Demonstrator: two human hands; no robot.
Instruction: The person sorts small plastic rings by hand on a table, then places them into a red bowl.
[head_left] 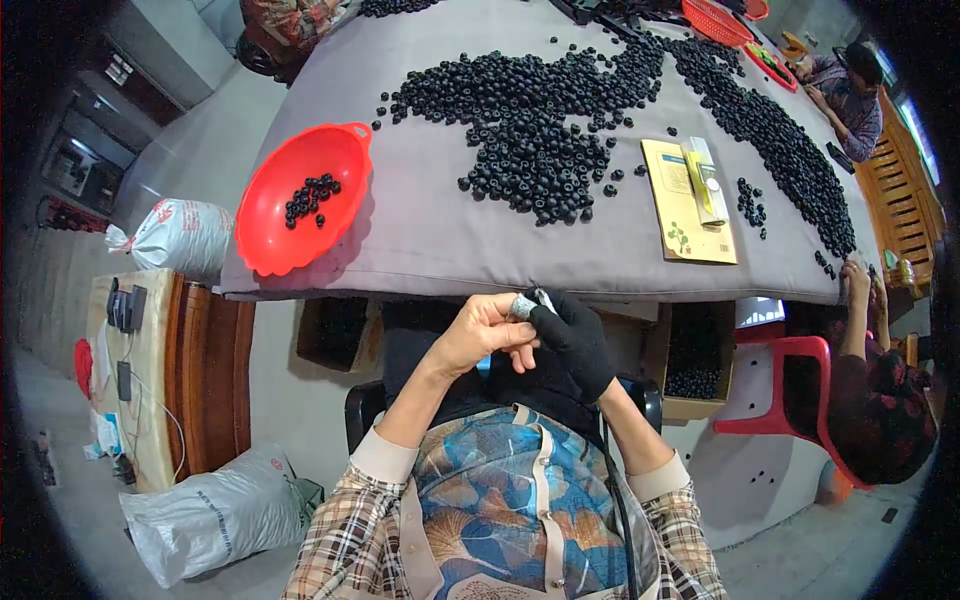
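Observation:
Just off the near edge of the grey-covered table (pixel 420 270), my two hands meet in front of my apron. My left hand (pixel 478 332) is bare, with its fingers closed in a pinch and a greyish-white wrap around one fingertip. A black glove covers my right hand (pixel 578 345), which is closed around a small pale, shiny thing that I cannot make out. Beyond them lies a spread of small black ring-like pieces (pixel 540 150). At the left, a red scalloped basin (pixel 262 222) holds several of the same pieces.
A yellow booklet (pixel 690 246) with a clear-and-yellow packet (pixel 707 185) lies right of the pieces. A box of black pieces (pixel 690 408) stands under the table. A red chair (pixel 775 400) and a co-worker's hands (pixel 858 285) are at right. White sacks (pixel 215 515) lie at left.

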